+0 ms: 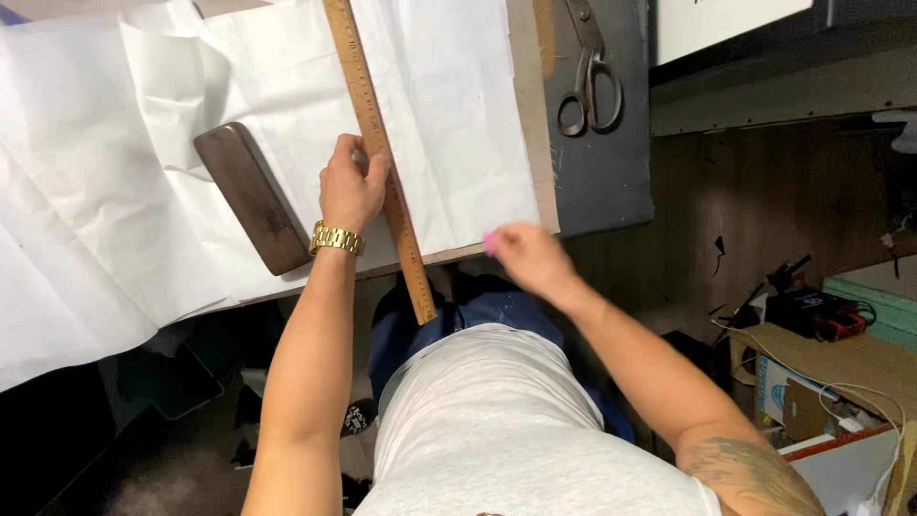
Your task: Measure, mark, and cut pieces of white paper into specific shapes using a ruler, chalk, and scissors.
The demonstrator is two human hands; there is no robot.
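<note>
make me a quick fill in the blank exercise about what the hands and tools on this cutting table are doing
1. The left hand presses down on a long wooden ____ that lies across the white fabric.
2. On the left wrist sits a ____-coloured watch.
3. The right hand, blurred, holds a small ____ piece, perhaps chalk, near the table edge.
4. The scissors lie on a dark grey ____, untouched by either hand.

Missing words: ruler; gold; pink; board

Left hand (pixel 351 188), gold watch (pixel 336 238) at the wrist, pressing a long wooden ruler (pixel 378 143) flat on white fabric (pixel 449 115). Right hand (pixel 523 253), blurred, at the table edge, pinching something small and pink (pixel 488 241). Dark wooden block (pixel 251 196) just left; scissors (pixel 589 72) well apart.
</note>
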